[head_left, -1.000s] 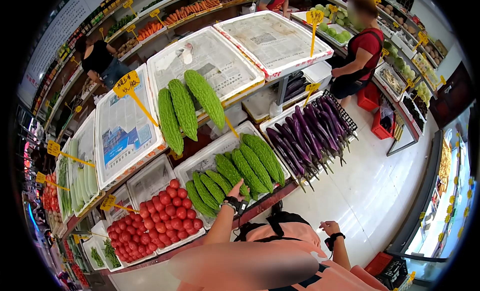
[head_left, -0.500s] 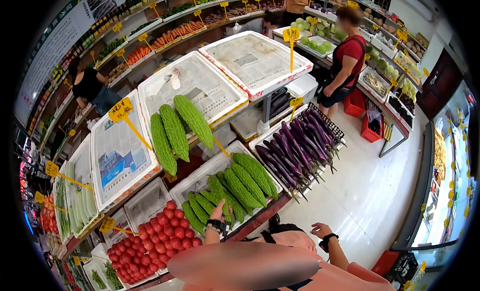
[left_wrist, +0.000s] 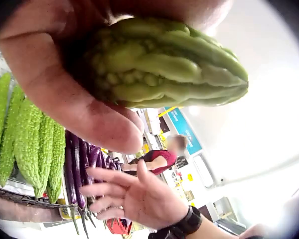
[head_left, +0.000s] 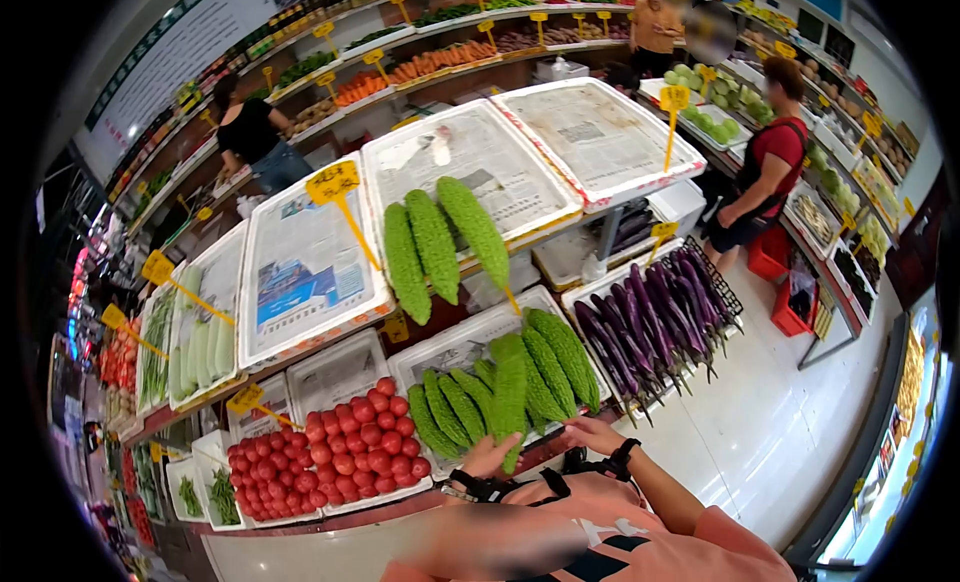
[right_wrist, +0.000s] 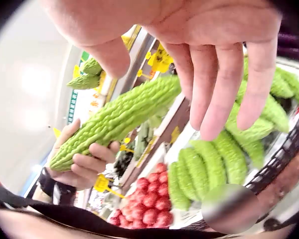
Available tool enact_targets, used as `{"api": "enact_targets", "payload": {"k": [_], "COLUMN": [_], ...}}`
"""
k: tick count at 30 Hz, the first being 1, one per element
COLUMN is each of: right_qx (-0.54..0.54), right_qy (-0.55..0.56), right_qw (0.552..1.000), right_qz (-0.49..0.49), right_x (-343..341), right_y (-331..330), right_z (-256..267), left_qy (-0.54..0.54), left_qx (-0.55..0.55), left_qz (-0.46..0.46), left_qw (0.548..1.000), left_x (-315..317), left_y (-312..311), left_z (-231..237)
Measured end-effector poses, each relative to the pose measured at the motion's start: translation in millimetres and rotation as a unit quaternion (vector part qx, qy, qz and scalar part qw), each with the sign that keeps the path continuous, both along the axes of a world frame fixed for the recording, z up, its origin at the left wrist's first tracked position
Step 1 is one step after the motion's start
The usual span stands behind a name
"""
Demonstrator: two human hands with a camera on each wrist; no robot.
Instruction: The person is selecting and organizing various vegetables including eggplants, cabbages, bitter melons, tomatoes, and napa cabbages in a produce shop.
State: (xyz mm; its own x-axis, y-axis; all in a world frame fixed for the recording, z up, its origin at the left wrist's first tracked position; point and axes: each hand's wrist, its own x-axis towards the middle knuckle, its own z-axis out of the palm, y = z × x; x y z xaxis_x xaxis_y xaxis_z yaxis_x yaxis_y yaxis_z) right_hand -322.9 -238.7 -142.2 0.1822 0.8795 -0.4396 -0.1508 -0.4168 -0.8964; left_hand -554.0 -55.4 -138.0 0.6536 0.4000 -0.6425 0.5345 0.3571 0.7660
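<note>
My left hand (head_left: 492, 456) grips a long, bumpy green bitter melon (head_left: 509, 382) near its lower end, raised over the front of a white foam tray (head_left: 410, 366). Seen from the left wrist, the melon's pointed end (left_wrist: 224, 84) sticks out past my curled fingers. My right hand (head_left: 592, 435) is at the tray's front edge, to the right of the held melon, with nothing in it. Its fingers (right_wrist: 204, 94) are spread and relaxed in the right wrist view. Several more bitter melons (head_left: 560, 357) lie side by side in the tray.
Tomatoes (head_left: 360, 442) fill the space left of the tray; purple eggplants (head_left: 655, 317) lie on its right. Above, newspaper-lined foam trays (head_left: 300, 272) line a shelf, with bitter melons (head_left: 435, 244) over its edge. A person in red (head_left: 775, 167) stands at the right, another in black (head_left: 250, 132) at the left.
My left hand has lifted one bitter melon up from the others in the tray. My right hand has come in from the right, closer to it. The head view has shifted.
</note>
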Motion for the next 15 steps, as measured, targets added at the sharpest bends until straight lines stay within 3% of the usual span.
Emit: {"api": "enact_targets", "payload": {"k": [1,3,4,5,8,9,13,15], "right_qx": [-0.012,-0.007,-0.005,0.024,0.114,0.099,0.123,0.174], "right_qy": [0.053,0.084,0.099,0.112,0.054,0.100,0.098,0.077], "right_qw": [0.998,0.996,0.993,0.989,0.984,0.981,0.973,0.967], "right_qz": [0.034,-0.032,-0.064,-0.096,-0.124,-0.135,-0.171,-0.172], "right_x": [-3.2,-20.9,-26.8,-28.2,-35.7,-32.9,-17.8,-9.9], "right_y": [10.1,22.1,26.6,28.0,32.0,32.2,27.4,28.5], "right_z": [-2.6,26.0,36.0,9.5,30.6,50.9,61.4,65.8], "left_qy": [-0.016,-0.050,-0.084,-0.099,-0.088,-0.075,-0.075,-0.071], "left_qx": [0.014,0.034,0.057,0.103,0.266,0.322,0.358,0.359], "left_qz": [-0.024,-0.076,-0.097,-0.120,-0.174,-0.192,-0.193,-0.195], "left_qw": [0.999,0.995,0.990,0.983,0.944,0.924,0.910,0.910], "left_x": [4.2,23.4,27.7,32.9,49.3,54.3,75.5,81.7], "left_y": [-4.9,-18.9,-22.7,-25.4,-33.7,-35.8,-42.4,-44.3], "left_z": [7.7,108.1,119.6,120.7,113.2,107.2,87.2,113.9]}}
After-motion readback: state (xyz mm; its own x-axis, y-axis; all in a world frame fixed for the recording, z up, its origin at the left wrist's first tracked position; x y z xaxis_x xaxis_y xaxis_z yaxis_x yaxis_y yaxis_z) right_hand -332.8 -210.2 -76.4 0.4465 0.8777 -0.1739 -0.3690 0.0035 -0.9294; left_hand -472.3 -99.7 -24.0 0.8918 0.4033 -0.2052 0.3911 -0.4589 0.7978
